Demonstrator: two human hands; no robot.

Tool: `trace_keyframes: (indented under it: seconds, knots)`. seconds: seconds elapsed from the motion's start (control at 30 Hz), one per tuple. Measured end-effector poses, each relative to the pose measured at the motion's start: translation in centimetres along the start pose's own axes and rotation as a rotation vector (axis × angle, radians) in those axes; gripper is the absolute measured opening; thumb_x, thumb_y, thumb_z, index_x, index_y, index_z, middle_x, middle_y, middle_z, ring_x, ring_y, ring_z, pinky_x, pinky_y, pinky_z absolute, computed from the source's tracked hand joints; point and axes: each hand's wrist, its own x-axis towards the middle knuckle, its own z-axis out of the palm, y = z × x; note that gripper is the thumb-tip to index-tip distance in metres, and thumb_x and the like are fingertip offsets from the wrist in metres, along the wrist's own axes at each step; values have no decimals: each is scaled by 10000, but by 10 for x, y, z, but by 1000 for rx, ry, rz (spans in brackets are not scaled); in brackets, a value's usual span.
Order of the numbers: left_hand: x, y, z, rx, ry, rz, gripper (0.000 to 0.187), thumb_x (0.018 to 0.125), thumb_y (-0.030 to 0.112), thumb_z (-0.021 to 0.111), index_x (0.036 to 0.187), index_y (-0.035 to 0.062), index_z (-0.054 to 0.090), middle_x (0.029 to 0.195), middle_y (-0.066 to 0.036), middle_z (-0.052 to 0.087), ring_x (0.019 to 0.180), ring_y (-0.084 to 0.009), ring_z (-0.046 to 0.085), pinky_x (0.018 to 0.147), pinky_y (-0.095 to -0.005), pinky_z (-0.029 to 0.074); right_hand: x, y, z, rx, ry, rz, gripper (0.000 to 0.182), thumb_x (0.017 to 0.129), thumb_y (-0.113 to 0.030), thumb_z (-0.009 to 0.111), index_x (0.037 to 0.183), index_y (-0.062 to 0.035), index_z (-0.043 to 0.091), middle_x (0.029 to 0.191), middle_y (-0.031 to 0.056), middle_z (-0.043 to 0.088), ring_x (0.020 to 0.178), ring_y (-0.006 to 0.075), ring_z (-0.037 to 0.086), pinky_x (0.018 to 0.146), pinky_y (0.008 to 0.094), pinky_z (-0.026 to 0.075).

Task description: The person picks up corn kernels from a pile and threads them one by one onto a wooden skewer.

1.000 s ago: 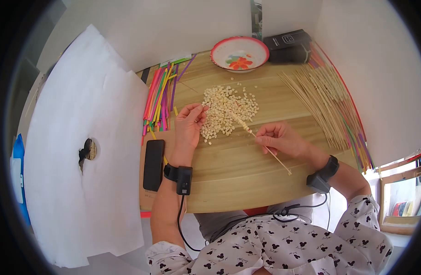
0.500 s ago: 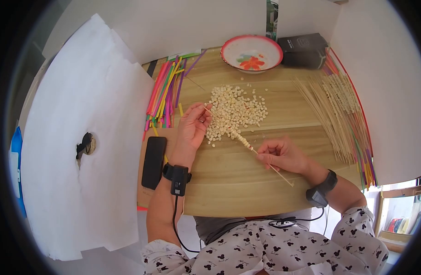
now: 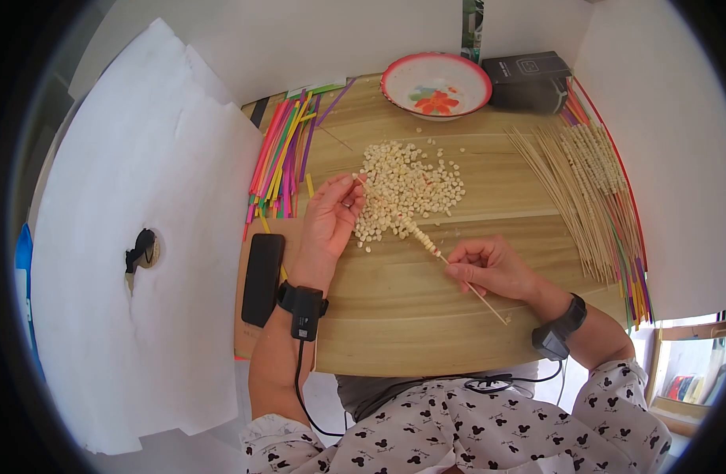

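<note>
A thin wooden skewer (image 3: pixel 486 301) slants across the table between my two hands, with a row of pale corn kernels (image 3: pixel 423 237) threaded along its middle. My right hand (image 3: pixel 489 268) pinches it below the threaded row, and the lower end sticks out toward me. At the far end, the thumb and fingers of my left hand (image 3: pixel 333 209) close on the skewer's tip. Whether a kernel sits between those fingers is hard to make out. Under the far part of the skewer spreads a pile of loose corn kernels (image 3: pixel 410 178).
Colored straws (image 3: pixel 280 162) lie at the left, above a black phone (image 3: pixel 263 278). A red-rimmed bowl (image 3: pixel 436 67) and a black box (image 3: pixel 529 75) stand at the back. Bare skewers (image 3: pixel 564 205) and loaded skewers (image 3: pixel 594 162) lie at the right, by a white side panel (image 3: pixel 671 158).
The view has shifted slightly. Both hands keep nearly the same places and grips, and the skewer stays at the same slant.
</note>
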Motion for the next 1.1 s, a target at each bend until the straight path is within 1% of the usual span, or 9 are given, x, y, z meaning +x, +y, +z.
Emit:
trace_keyframes:
  seconds: [0.1,0.17,0.33,0.8,0.9,0.97,1.1]
  knots:
    - [-1,-1,1,36,6,29,111,896,44,627,1001,9,629,993,-132,668,792,-126,632,728,-240,541,0,0,0,-1,5,-1,112,935,-119,613,929,-7,618,708,4,605,565,21,520,455,170,386]
    - [0,-2,0,87,-10,53,107,909,64,615,1001,10,623,1013,-113,657,805,-121,614,751,-253,530,0,-1,0,-10,12,0,114,935,-120,613,928,-6,618,706,5,605,558,21,517,454,171,385]
    - [-1,-3,2,124,-21,83,86,907,49,610,988,23,625,1009,-118,663,807,-122,622,752,-255,535,0,1,-2,-26,4,-7,126,938,-135,612,925,-10,622,676,4,600,515,19,487,451,170,373]
    - [-2,-2,6,239,-49,138,72,889,18,612,959,19,623,951,-129,656,774,-131,606,735,-250,510,-1,2,-3,-3,-12,-21,126,938,-135,614,916,-11,625,653,3,595,496,17,471,444,169,356]
    - [-5,2,12,217,-55,144,63,893,33,612,952,15,620,945,-119,654,775,-131,605,737,-259,507,-1,1,-3,-5,-15,-31,126,937,-135,615,917,-11,628,655,5,597,496,18,471,443,170,355]
    - [-7,4,17,139,-62,119,91,906,64,611,980,13,625,927,-109,651,774,-130,600,745,-269,505,-1,1,-4,-6,-18,-38,126,937,-135,616,919,-10,629,655,7,598,496,19,471,443,171,355]
    - [-7,4,17,117,-48,111,144,918,109,618,1023,12,636,902,-85,645,759,-121,581,731,-268,493,-2,0,-3,-7,-24,-47,128,935,-139,620,933,-11,634,656,9,599,495,20,470,442,173,355]
